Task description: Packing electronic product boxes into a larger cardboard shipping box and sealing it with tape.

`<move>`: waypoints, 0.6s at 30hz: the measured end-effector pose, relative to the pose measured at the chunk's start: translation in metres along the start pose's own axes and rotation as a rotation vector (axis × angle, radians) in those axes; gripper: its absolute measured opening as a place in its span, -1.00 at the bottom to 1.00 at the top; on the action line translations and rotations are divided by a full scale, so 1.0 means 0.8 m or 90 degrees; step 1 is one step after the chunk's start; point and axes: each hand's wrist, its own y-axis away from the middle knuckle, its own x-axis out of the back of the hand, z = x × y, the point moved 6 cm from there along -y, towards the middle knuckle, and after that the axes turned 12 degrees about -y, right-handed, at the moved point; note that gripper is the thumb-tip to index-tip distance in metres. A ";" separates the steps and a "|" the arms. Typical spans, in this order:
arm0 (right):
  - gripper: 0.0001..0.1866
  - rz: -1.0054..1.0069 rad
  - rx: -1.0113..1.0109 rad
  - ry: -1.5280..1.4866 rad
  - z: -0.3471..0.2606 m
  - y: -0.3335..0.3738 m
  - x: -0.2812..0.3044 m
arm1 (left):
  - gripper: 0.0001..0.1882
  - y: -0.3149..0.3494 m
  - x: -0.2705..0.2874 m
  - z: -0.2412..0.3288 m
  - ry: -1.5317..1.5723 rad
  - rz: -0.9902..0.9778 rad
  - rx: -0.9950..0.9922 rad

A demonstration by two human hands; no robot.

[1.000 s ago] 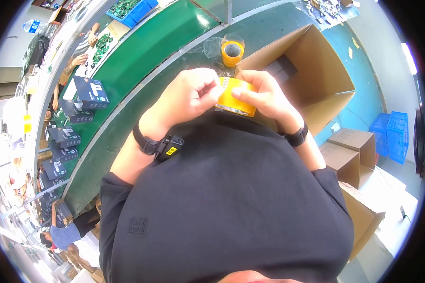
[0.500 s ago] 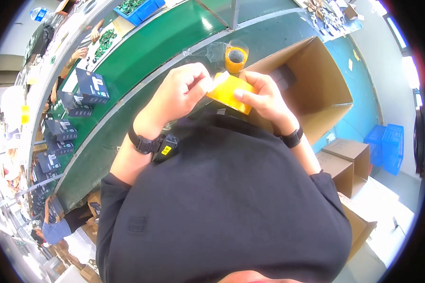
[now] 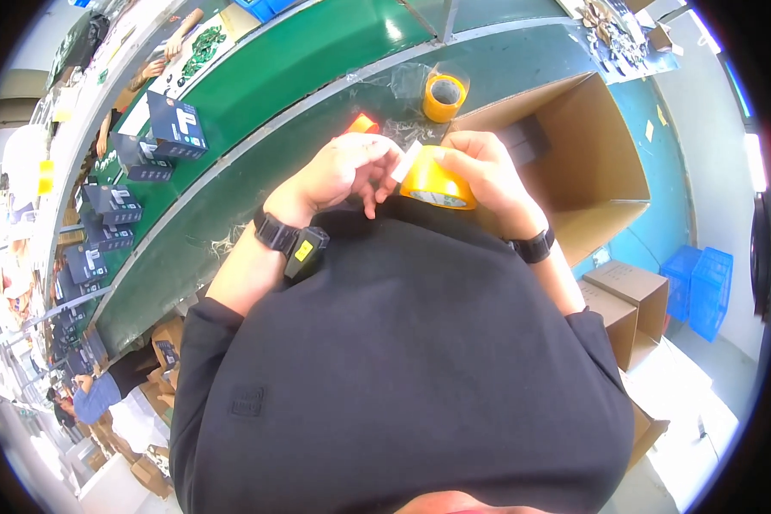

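A roll of yellow packing tape point(image 3: 437, 182) is in my right hand point(image 3: 488, 176), the thumb over its outer face and the fingers behind. From the roll's left side a white strip point(image 3: 408, 161) sticks up. My left hand point(image 3: 351, 171) is at this strip, thumb and forefinger pinched about its edge, the other fingers hanging loosely bent. Exactly how the fingertips meet the strip is partly hidden. Just beyond my left hand, an orange object point(image 3: 362, 124) shows in part. Another yellow tape roll point(image 3: 444, 98) rests on the bench behind my hands.
A large open cardboard box point(image 3: 595, 154) stands to the right, a dark box inside. Smaller cartons point(image 3: 630, 287) and blue crates point(image 3: 698, 287) are further right. Dark printed boxes point(image 3: 176, 124) line the green conveyor point(image 3: 317, 77) at left. Other people work beyond it.
My right hand has turned the tape roll, so its printed side edge now shows. My left hand's lower fingers have loosened and dropped. The orange object has come into sight behind it.
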 end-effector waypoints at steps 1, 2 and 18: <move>-0.71 -0.003 0.000 0.000 0.000 0.000 -0.001 | -0.55 -0.003 0.000 -0.006 0.032 -0.018 0.019; -0.69 0.007 -0.007 0.004 0.002 0.002 -0.001 | -0.48 -0.006 0.001 -0.009 0.020 -0.013 0.010; -0.60 0.075 -0.009 0.184 0.009 0.017 0.003 | -0.69 -0.003 -0.039 0.023 -0.455 0.160 -0.012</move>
